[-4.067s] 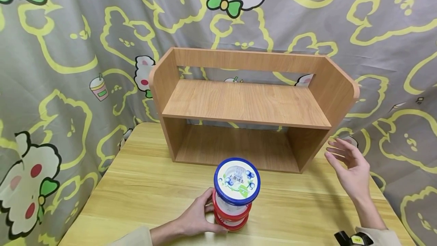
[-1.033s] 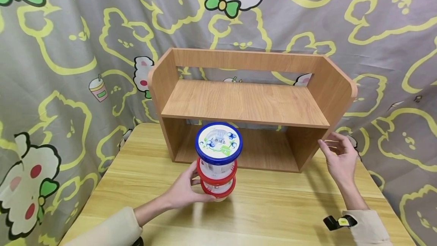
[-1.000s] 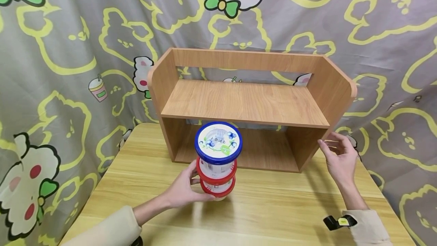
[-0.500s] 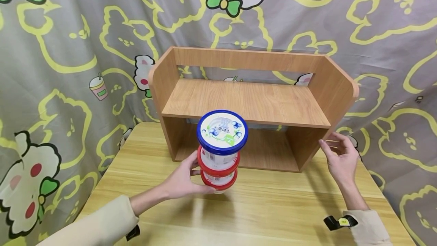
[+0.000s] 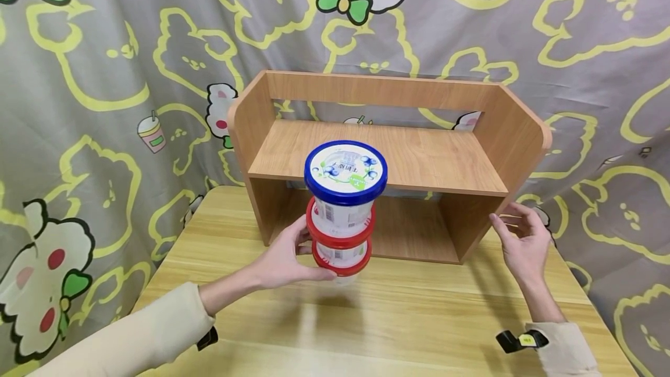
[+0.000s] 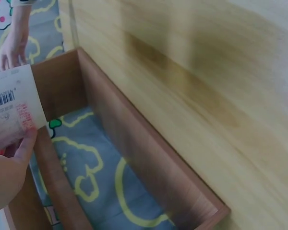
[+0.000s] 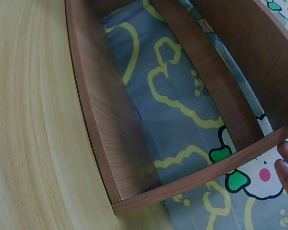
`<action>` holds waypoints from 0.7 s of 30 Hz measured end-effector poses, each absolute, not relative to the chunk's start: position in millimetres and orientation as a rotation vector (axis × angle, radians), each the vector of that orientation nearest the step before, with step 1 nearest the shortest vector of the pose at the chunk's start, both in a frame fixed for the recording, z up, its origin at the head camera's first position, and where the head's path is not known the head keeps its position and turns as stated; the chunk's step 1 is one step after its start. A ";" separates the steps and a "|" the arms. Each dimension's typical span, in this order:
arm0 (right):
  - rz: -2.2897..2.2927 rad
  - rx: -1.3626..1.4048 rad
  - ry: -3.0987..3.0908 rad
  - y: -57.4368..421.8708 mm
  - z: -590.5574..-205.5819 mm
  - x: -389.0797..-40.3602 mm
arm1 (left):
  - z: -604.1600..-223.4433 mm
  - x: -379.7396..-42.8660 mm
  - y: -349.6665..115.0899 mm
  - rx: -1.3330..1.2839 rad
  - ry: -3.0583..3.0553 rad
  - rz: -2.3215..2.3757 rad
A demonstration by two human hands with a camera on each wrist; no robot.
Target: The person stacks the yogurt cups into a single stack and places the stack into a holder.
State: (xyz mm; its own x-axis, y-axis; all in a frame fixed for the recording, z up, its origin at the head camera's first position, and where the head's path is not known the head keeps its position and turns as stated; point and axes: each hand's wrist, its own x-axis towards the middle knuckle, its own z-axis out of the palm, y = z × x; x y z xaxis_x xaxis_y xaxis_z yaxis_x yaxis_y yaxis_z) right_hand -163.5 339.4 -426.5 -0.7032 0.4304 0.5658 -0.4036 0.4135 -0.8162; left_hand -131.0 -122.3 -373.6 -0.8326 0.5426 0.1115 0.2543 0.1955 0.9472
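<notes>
Three plastic tubs stand in a stack: a blue-lidded tub (image 5: 345,173) with blueberry print on top, then a middle tub (image 5: 340,223) and a bottom tub (image 5: 342,256), both with red lids. My left hand (image 5: 285,258) grips the lower part of the stack from the left, thumb in front. Shadows on the table below show the stack raised. The left wrist view shows a tub's barcode side (image 6: 12,103) above my fingers. At the wooden shelf (image 5: 377,156), my right hand (image 5: 523,246) holds the right side panel's front edge, thumb tip on the edge and fingers along its outer face.
The two-level shelf stands at the back of the light wooden table (image 5: 419,319). Its upper board (image 5: 429,159) lies behind the stack, which hides part of the lower compartment. A patterned curtain (image 5: 131,63) hangs behind and at both sides.
The stack has risen and moved forward in my left hand, its blue lid now overlapping the upper board. My right hand moved from beside the shelf onto its side panel, then stayed.
</notes>
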 end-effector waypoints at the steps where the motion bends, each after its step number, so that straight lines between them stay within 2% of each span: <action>1: 1.376 -0.024 -1.905 339.7 -426.6 -163.6 | -371.7 -131.7 -122.0 0.762 2.225 1.683; 21: 1.369 -0.028 -1.918 340.5 -426.7 -163.2 | -325.8 -147.1 -113.8 0.866 2.263 1.658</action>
State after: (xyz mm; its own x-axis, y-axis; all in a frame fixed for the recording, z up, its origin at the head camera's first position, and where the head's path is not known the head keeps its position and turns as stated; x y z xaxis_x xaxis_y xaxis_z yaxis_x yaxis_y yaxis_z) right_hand -163.2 340.5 -426.7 -0.7068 0.4274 0.5637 -0.3942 0.4238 -0.8155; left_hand -147.1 -113.8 -325.8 -0.8068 0.5651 0.1725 0.3348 0.1966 0.9216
